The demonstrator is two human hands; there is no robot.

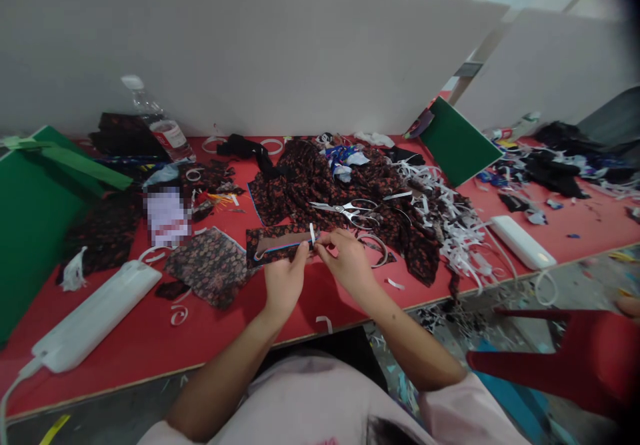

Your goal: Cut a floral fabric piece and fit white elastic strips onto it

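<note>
Between my hands, just above the red table, is a dark flower-patterned fabric piece point(254, 241) with a brown strip and a blue-and-white edge along it. My left hand point(285, 275) grips its lower right part, thumb on top. At the right end, my right hand point(346, 258) pinches the piece close to my left thumb. A short white strip point(313, 233) stands up from the fabric beside my fingertips. Silver scissors point(345, 211) lie with blades apart on a heap of patterned fabric point(300, 178) beyond my right hand. A roll of pale tape point(383, 248) rests right of that hand.
Another patterned piece point(213, 265) lies at left. White elongated boxes with cables point(100, 311) point(523, 241) sit on both sides. A plastic bottle point(167, 128), a green panel point(460, 141) and a pile of white strips point(457, 231) stand farther back. A red stool point(575, 351) is at right.
</note>
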